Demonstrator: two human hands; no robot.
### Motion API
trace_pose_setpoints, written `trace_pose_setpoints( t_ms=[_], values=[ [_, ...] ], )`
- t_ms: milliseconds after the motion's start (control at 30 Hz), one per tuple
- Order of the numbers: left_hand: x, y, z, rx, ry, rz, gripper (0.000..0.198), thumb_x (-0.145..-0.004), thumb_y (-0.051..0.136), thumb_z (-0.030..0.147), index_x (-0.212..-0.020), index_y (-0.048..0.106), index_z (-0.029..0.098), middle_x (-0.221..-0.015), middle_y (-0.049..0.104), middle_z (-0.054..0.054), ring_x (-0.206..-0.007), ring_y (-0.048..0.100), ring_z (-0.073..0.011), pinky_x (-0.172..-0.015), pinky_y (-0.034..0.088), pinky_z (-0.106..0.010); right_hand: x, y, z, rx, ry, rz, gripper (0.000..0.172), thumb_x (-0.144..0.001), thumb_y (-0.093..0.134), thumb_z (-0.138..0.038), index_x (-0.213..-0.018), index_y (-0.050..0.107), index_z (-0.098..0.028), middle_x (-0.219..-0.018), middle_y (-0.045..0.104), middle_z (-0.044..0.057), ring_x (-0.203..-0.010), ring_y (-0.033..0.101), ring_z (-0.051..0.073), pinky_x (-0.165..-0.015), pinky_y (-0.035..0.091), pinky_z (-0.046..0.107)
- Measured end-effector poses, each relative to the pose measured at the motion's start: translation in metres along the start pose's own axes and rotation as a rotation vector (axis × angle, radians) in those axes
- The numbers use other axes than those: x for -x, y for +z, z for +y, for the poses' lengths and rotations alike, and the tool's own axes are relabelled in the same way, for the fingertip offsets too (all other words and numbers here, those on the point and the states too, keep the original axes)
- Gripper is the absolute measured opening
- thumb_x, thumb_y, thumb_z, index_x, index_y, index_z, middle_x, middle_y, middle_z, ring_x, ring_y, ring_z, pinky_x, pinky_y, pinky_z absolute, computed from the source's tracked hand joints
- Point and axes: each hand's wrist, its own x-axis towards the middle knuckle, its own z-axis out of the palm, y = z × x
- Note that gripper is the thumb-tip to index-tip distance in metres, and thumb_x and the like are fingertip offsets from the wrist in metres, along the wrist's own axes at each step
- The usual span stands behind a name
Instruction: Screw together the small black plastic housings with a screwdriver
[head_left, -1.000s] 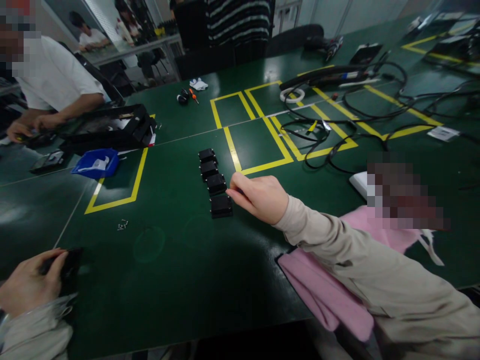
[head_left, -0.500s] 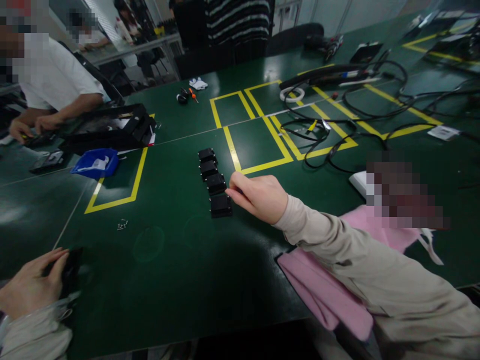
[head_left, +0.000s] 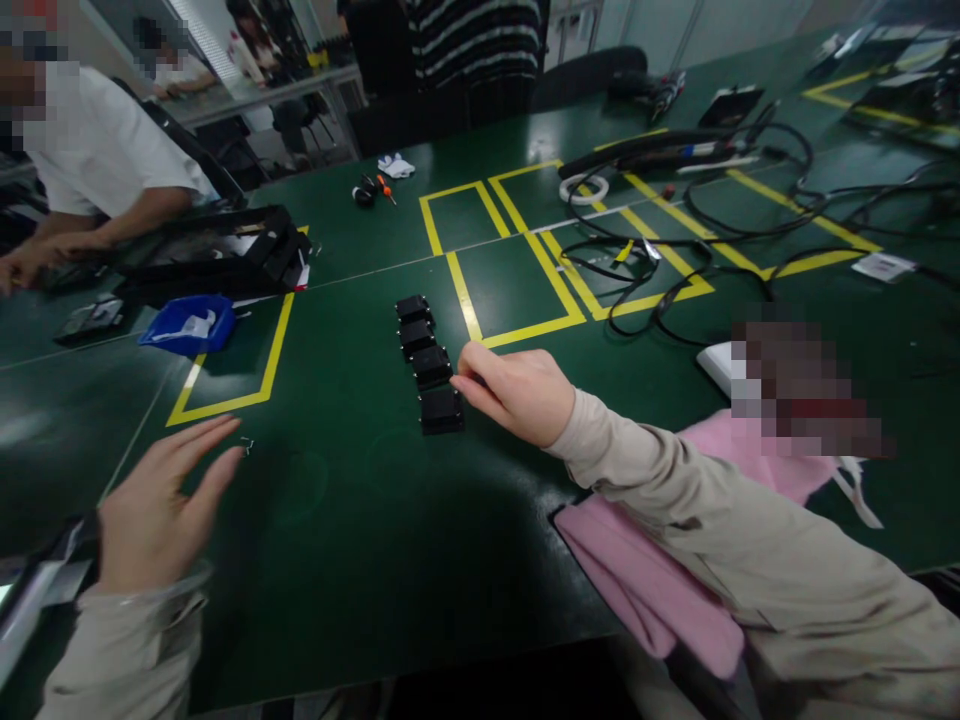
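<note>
My left hand (head_left: 157,505) hovers flat and open over the green table (head_left: 360,520) at the lower left. Its fingertips reach towards a few tiny screws (head_left: 246,445). A dark flat device (head_left: 41,590) lies beside that wrist at the table's edge. My right hand (head_left: 517,392) rests on the table in the middle with its fingers curled under. Its thumb and forefinger touch the right side of a row of several small black boxes (head_left: 431,365). What the curled fingers hold, if anything, is hidden.
A pink cloth (head_left: 645,570) lies under my right forearm. A person in a white shirt (head_left: 105,150) works at the far left beside a black tray (head_left: 217,250) and a blue bin (head_left: 184,322). Black cables (head_left: 675,250) sprawl over yellow tape boxes (head_left: 517,280).
My left hand has let go of the dark thing it gripped, opened, and moved forward to the right towards the screws. My right hand has stayed by the black boxes.
</note>
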Motion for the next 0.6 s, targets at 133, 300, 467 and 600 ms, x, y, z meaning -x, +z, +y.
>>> trace_pose_setpoints(
  t_ms=[133, 300, 467, 600],
  values=[
    [-0.037, 0.038, 0.088, 0.163, 0.354, -0.153, 0.041, -0.091, 0.053, 0.047, -0.128, 0.051, 0.030, -0.130, 0.056, -0.004, -0.116, 0.057, -0.0255, -0.092, 0.051, -0.040, 0.000, 0.000, -0.001, -0.011, 0.017, -0.006, 0.036, -0.100, 0.029, -0.039, -0.104, 0.056, -0.016, -0.068, 0.062, 0.002, -0.058, 0.054, 0.014, -0.052, 0.021, 0.025],
    [-0.058, 0.092, 0.128, 0.268, 0.475, -0.309, 0.051, -0.087, 0.062, 0.040, -0.132, 0.044, 0.025, -0.132, 0.053, -0.009, -0.123, 0.051, -0.0271, -0.102, 0.044, -0.045, -0.001, -0.002, -0.002, -0.016, 0.050, -0.033, 0.033, -0.099, 0.032, -0.038, -0.106, 0.056, -0.017, -0.071, 0.065, 0.002, -0.060, 0.056, 0.015, -0.053, 0.021, 0.025],
    [-0.064, 0.113, 0.126, 0.299, 0.398, -0.352, 0.044, -0.085, 0.064, 0.033, -0.125, 0.049, 0.022, -0.120, 0.058, -0.009, -0.109, 0.055, -0.0276, -0.093, 0.047, -0.045, -0.002, -0.001, -0.002, -0.035, 0.033, -0.025, 0.031, -0.098, 0.032, -0.033, -0.109, 0.055, -0.017, -0.073, 0.066, 0.003, -0.061, 0.056, 0.014, -0.053, 0.022, 0.025],
    [-0.066, 0.114, 0.124, 0.320, 0.379, -0.329, 0.036, -0.085, 0.063, 0.035, -0.117, 0.053, 0.022, -0.112, 0.061, -0.007, -0.102, 0.056, -0.0266, -0.088, 0.047, -0.042, -0.001, 0.001, -0.002, -0.071, -0.019, 0.005, 0.026, -0.095, 0.035, -0.029, -0.109, 0.055, -0.017, -0.075, 0.066, 0.002, -0.064, 0.057, 0.014, -0.055, 0.024, 0.024]
  ],
)
